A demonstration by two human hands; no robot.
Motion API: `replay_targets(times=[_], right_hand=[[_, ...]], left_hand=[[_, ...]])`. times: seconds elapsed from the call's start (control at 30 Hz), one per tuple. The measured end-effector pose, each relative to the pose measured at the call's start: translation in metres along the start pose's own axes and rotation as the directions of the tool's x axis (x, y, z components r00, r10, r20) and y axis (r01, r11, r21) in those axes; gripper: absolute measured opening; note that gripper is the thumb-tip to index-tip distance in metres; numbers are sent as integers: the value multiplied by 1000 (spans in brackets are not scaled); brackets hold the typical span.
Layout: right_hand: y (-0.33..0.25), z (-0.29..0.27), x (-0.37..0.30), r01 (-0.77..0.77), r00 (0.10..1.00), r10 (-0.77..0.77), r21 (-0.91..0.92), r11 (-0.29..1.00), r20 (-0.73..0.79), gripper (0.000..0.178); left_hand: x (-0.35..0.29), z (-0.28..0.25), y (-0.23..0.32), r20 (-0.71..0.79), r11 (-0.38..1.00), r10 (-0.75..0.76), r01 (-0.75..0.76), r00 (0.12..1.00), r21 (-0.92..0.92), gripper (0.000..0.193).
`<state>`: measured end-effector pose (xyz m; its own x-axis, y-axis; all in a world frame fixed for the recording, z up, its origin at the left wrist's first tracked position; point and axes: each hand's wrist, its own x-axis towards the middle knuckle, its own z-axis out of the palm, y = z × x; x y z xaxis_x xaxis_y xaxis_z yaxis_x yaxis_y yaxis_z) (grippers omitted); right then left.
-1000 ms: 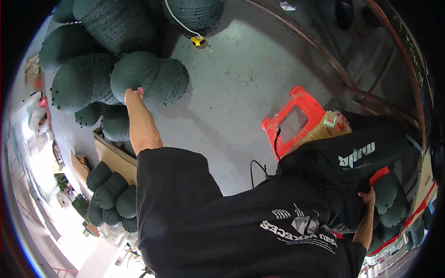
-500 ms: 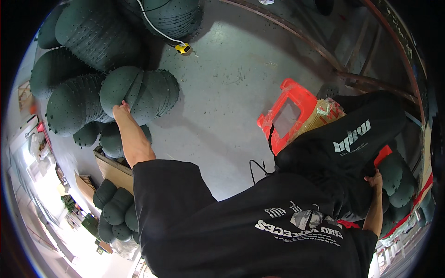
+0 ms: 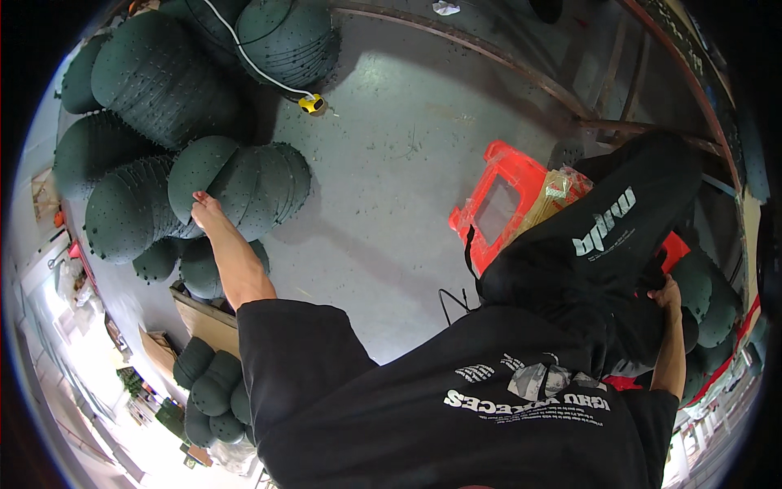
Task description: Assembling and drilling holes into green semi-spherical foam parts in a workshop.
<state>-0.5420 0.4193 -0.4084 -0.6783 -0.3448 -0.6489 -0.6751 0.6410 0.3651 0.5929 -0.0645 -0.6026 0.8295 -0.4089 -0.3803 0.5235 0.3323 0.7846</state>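
My left hand (image 3: 205, 210) reaches out to a dark green, stud-dotted dome shell (image 3: 195, 173), the outermost of a nested stack (image 3: 273, 183) lying on its side. Its fingers are closed at the shell's edge, and a dark gap runs between this shell and the one behind it. My right hand (image 3: 668, 295) is low beside my bent leg, close to a red plastic part (image 3: 674, 251) and more dark green domes (image 3: 710, 293). Its fingers are curled, and what they hold, if anything, is hidden by my leg.
Further stacks of studded domes (image 3: 155, 81) fill the far left. A white cable with a yellow end piece (image 3: 311, 103) lies on the grey floor. Before my leg stands a red plastic frame (image 3: 498, 196) with tape on it. Rusty metal bars (image 3: 489, 53) run along the far right.
The view has shifted slightly. My left hand and the outer shell have edged left, away from the rest of the stack. My right hand stays beside my leg.
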Motion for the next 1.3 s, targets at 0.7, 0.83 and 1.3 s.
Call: replay_targets(times=[0.7,0.83,1.3], right_hand=[[-105,-63,-31,406,840,-47,569,715,-540,29],[-127,-87,-63,432,896,-134,900,48,-423,32],[-11,-44,-163,212,971,179,217,-953,-159,43]], left_hand=[[-449,75,-5,680,977,-186,208,709,50,19],[-576,101,-27,871,892,-393,353,294,282,16],[-877,141,-142,277,290,-639,108,-718,951,35]])
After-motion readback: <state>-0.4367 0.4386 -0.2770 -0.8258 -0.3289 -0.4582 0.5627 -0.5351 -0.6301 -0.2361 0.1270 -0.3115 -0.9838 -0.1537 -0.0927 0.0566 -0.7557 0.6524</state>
